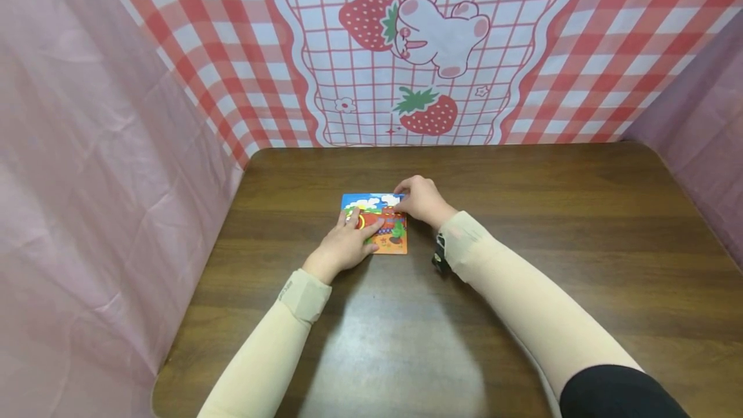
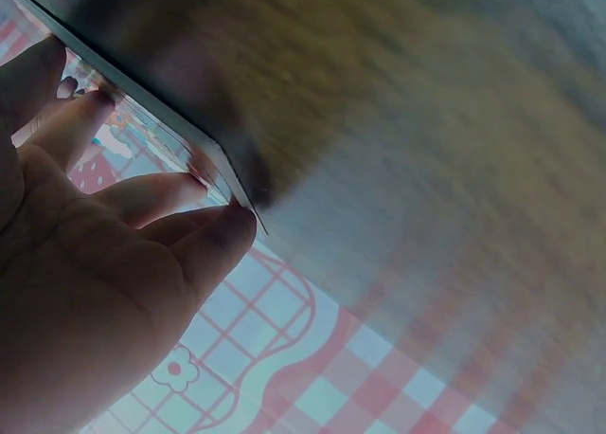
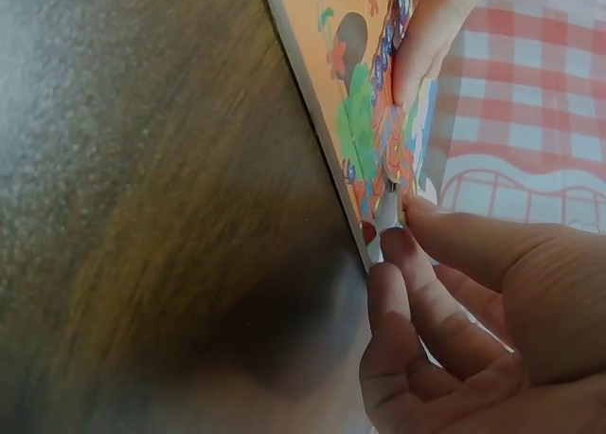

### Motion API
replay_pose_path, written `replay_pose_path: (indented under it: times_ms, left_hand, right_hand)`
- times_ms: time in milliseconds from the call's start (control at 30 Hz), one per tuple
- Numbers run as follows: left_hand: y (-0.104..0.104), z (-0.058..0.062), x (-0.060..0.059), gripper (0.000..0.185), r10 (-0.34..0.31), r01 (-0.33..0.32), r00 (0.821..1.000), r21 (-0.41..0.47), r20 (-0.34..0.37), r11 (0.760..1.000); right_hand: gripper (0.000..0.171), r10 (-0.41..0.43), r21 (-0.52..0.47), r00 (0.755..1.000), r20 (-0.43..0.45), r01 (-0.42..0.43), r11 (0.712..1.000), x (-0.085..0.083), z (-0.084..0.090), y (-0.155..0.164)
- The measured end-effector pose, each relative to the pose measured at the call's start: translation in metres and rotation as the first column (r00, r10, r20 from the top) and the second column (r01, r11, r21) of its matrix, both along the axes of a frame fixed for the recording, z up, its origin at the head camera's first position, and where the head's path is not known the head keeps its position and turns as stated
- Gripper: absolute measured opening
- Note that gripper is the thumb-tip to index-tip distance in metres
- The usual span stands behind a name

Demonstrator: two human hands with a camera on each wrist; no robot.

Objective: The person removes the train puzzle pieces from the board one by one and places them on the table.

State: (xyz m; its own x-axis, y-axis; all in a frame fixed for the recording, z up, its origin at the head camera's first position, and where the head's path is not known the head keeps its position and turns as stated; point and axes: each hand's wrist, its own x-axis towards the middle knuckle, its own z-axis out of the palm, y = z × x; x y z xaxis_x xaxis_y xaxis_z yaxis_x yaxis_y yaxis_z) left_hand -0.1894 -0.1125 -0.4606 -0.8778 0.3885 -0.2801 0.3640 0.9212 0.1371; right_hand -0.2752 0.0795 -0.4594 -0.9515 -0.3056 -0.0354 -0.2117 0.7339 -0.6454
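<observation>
A small, colourful picture puzzle board point(image 1: 395, 247) lies flat on the table, with blue sky, white clouds, a red shape and orange ground. My left hand point(image 1: 344, 245) rests on its left part with fingers spread, the thumb at the near edge. In the left wrist view, those fingertips point(image 2: 232, 227) touch the board's edge and face. At the far right part of the board, my right hand point(image 1: 422, 200) pinches a puzzle piece point(image 3: 388, 207) between thumb and fingers. The piece stands tilted out of the board's surface, and the fingers hide much of it.
The brown wooden table point(image 1: 580, 244) spreads around the board. Behind it hangs a red-and-white checked cloth point(image 1: 244, 37) with strawberries, and a pink curtain point(image 1: 87, 179) hangs on the left. A dark device point(image 1: 440, 255) is strapped at the right wrist.
</observation>
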Motion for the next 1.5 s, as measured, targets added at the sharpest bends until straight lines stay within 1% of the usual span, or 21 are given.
replay_pose_path:
  times_ms: [200, 333, 533, 700, 933, 1267, 1500]
  left_hand:
    - [0.0, 0.0, -0.001, 0.056, -0.013, 0.013, 1.0, -0.01, 0.002, 1.0]
    - [0.001, 0.0, -0.002, 0.056, -0.015, 0.015, 1.0, -0.008, 0.0, 1.0]
    - [0.001, 0.001, -0.002, 0.055, -0.004, 0.004, 1.0, 0.002, 0.001, 1.0]
    - [0.001, 0.0, -0.002, 0.055, 0.007, -0.007, 1.0, 0.013, 0.007, 1.0]
    - [0.0, -0.001, -0.002, 0.056, 0.002, -0.002, 1.0, 0.005, 0.008, 1.0]
    - [0.0, 0.0, -0.001, 0.056, -0.031, 0.031, 0.999, 0.006, -0.01, 1.0]
    - [0.001, 0.0, 0.0, 0.056, -0.035, 0.035, 0.999, -0.01, -0.013, 0.999]
  right_hand:
    - [0.027, -0.008, -0.082, 1.0, 0.015, 0.01, 0.997, 0.0, -0.004, 0.004]
    - [0.027, -0.015, -0.119, 0.999, 0.035, 0.019, 0.993, 0.0, -0.006, 0.007]
    - [0.026, -0.016, -0.177, 0.996, 0.09, 0.031, 0.984, 0.001, -0.003, 0.011]
    - [0.027, -0.011, -0.21, 0.994, 0.107, 0.033, 0.977, 0.001, -0.002, 0.019]
    - [0.028, -0.012, -0.231, 0.994, 0.11, 0.037, 0.972, 0.001, -0.003, 0.036]
    - [0.029, -0.032, -0.225, 0.994, 0.1, 0.054, 0.973, 0.006, 0.001, 0.062]
    - [0.028, -0.03, -0.244, 0.995, 0.099, 0.053, 0.968, 0.008, -0.003, 0.08]
